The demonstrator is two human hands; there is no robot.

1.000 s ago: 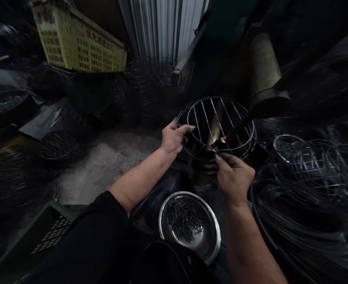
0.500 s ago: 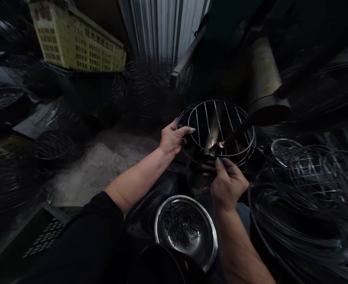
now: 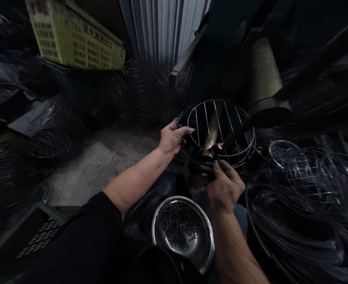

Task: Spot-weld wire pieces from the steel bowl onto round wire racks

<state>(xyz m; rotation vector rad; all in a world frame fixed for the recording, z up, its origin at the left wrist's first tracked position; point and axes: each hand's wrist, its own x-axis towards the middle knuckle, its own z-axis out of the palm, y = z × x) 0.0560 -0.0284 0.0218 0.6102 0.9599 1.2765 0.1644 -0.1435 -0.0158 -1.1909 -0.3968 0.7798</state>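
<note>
A round wire rack (image 3: 221, 114) of parallel bars inside a double ring stands tilted in front of me. My left hand (image 3: 171, 139) grips its left rim, fingers curled over the ring. My right hand (image 3: 224, 184) is closed at the rack's lower edge, fingers pinched on the ring or a small wire piece that I cannot make out. A dark rod with a glowing tip (image 3: 221, 145) touches the rack just above my right fingers.
A steel bowl (image 3: 205, 232) of small dark wire pieces sits below my hands. Coils of wire and finished wire racks (image 3: 304, 173) pile up on the right. A yellow crate (image 3: 73, 37) stands at the back left, a green perforated crate (image 3: 34, 240) at the lower left.
My right hand has drifted slightly left and down along the rack's lower edge. The left hand keeps its grip; the view shifted a little.
</note>
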